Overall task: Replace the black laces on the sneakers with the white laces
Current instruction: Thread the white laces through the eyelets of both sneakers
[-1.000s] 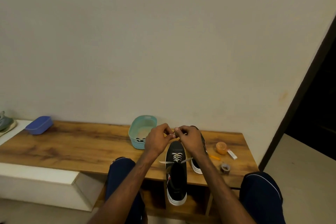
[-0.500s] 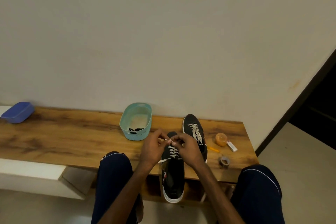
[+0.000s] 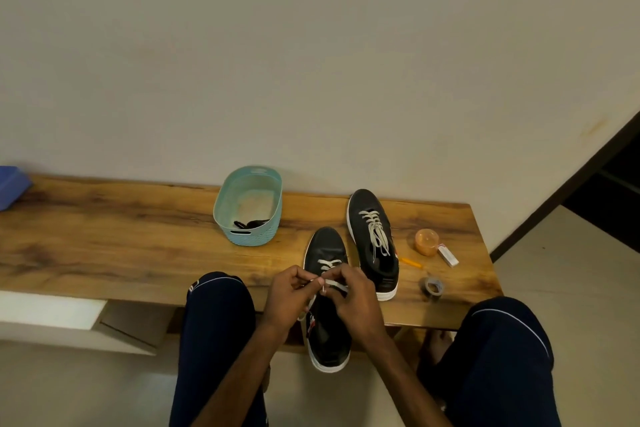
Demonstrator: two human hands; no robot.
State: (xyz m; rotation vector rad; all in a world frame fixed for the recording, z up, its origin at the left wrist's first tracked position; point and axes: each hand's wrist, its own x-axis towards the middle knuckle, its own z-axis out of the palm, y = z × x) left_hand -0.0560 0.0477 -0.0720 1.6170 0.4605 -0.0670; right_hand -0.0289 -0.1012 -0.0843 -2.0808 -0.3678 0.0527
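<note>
Two black sneakers with white soles lie on the wooden bench (image 3: 121, 239). The near sneaker (image 3: 327, 333) overhangs the front edge, toe pointing away, with a white lace (image 3: 327, 264) crossing its lower eyelets. My left hand (image 3: 291, 291) and my right hand (image 3: 353, 291) meet over its tongue, both pinching the white lace between fingertips. The far sneaker (image 3: 372, 239) stands to the right, fully laced in white. Black laces (image 3: 247, 224) lie inside the teal basket (image 3: 242, 237).
To the right of the shoes lie an orange round container (image 3: 426, 241), a small white box (image 3: 448, 255), an orange stick (image 3: 410, 263) and a tape roll (image 3: 433, 287). A blue box (image 3: 10, 185) sits at the far left. My knees flank the near sneaker.
My view has tilted down and shifted right. My hands have come lower and nearer along the near sneaker, still pinching the white lace. The far sneaker is now uncovered.
</note>
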